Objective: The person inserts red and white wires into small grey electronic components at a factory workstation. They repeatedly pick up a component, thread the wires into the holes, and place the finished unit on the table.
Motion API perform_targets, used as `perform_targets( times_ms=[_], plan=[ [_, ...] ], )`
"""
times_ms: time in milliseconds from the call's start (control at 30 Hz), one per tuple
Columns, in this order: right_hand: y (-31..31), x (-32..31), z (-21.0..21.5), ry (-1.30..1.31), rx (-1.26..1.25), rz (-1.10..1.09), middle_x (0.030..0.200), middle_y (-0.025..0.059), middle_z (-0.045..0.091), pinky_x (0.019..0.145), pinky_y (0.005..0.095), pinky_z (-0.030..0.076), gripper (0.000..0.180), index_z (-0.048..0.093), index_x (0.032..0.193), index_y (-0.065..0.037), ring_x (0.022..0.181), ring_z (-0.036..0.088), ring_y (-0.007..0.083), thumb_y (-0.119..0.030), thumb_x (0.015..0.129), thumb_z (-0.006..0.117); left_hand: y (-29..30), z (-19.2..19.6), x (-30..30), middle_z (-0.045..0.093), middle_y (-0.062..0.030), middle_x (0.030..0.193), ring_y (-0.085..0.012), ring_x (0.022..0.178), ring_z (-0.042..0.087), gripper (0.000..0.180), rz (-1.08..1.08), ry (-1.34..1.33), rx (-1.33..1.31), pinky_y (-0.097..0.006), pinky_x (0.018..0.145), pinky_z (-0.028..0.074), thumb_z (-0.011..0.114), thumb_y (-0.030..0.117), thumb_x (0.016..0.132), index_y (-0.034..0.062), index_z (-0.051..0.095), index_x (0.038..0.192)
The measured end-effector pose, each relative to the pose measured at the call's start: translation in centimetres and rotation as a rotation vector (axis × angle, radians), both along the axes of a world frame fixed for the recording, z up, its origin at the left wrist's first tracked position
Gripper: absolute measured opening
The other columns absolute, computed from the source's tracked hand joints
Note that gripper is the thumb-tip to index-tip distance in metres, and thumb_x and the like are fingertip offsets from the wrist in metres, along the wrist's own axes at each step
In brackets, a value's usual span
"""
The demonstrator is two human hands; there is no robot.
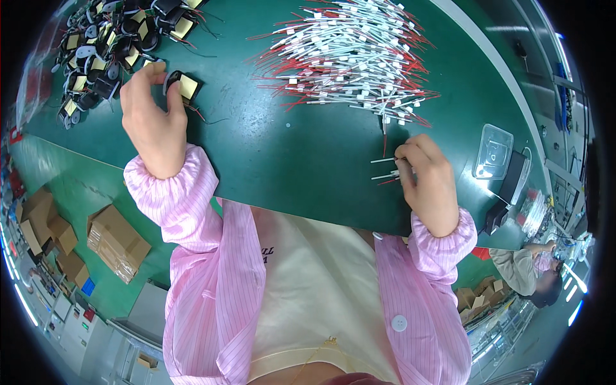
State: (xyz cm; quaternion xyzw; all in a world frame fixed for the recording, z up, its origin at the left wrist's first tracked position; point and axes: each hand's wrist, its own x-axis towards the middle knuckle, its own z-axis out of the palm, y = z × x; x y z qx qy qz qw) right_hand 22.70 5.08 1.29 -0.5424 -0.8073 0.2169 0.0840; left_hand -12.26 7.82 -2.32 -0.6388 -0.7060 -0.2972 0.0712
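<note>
A black part [187,90] with a yellow top and thin wires is being shown near the upper left of the green desk [276,163], just right of a heap of similar black parts [102,67]. Its rounded end is being met by the thumb of the left grip [153,122]; whether it is being clasped between thumb and index finger cannot be told. On the other side, a few white-sleeved wires [383,160] are being pinched by the right grip [427,179], their ends being pointed leftward, with red wire showing among them. Beyond, a large pile of white and red wires [346,58] is being borne by the desk, one red end being stretched toward the right grip. To the right, a clear plastic box [494,152] is being kept beside a black device [511,179]. Both wrists are being covered by pink striped sleeves [173,192].
</note>
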Motion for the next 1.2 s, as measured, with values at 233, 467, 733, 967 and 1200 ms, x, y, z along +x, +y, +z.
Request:
perform_targets(
  times_ms=[233,467,733,967,1200],
  plan=[
    [0.5,0.3,0.2,-0.040,-0.048,0.082,0.084,0.0137,0.055,0.067,0.0431,0.048,0.015,0.058,0.089,-0.001,0.077,0.057,0.0345,0.003,0.075,0.063,-3.4,2.4,2.5,0.059,-0.0188,0.107,-0.0197,0.083,0.061,0.018,-0.303,-0.894,0.004,-0.030,0.078,0.049,0.055,-0.008,0.085,-0.0035,0.054,0.102],
    [0.2,-1.0,1.4,0.097,-0.145,0.014,0.083,0.0157,0.055,0.066,0.0450,0.047,0.018,0.056,0.091,-0.001,0.076,0.057,0.0373,0.004,0.076,0.062,-6.0,1.8,5.7,0.057,-0.0188,0.103,-0.0207,0.088,0.056,0.022,-0.591,-1.096,-0.113,-0.029,0.075,0.048,0.060,-0.012,0.074,-0.0041,0.064,0.095],
    [-0.4,-0.6,0.1,0.019,-0.095,-0.047,0.084,0.0166,0.056,0.063,0.0441,0.049,0.021,0.060,0.095,-0.001,0.070,0.058,0.0377,0.004,0.075,0.062,-6.1,2.0,7.1,0.051,-0.0217,0.104,-0.0260,0.070,0.065,0.013,-0.692,-1.460,-0.201,-0.029,0.050,0.054,0.049,-0.013,0.080,-0.0029,0.055,0.085],
    [0.2,-0.6,3.2,0.650,-0.151,-0.031,0.086,0.0132,0.065,0.059,0.0300,0.051,0.016,0.064,0.087,0.004,0.067,0.064,0.0191,0.012,0.073,0.066,-6.3,2.6,7.5,0.052,-0.0256,0.105,-0.0249,0.064,0.065,0.017,-0.682,-1.584,-0.250,-0.025,0.042,0.048,0.045,-0.016,0.077,-0.0034,0.056,0.075],
    [-1.0,-2.9,3.4,1.331,-0.798,-0.308,0.086,0.0152,0.065,0.068,0.0293,0.058,0.017,0.064,0.092,0.010,0.076,0.068,0.0201,0.012,0.076,0.071,-6.2,2.8,9.1,0.054,-0.0218,0.112,-0.0204,0.073,0.058,0.006,-0.704,-1.298,-0.292,-0.027,0.059,0.044,0.067,0.003,0.079,-0.0029,0.068,0.078]
  ],
)
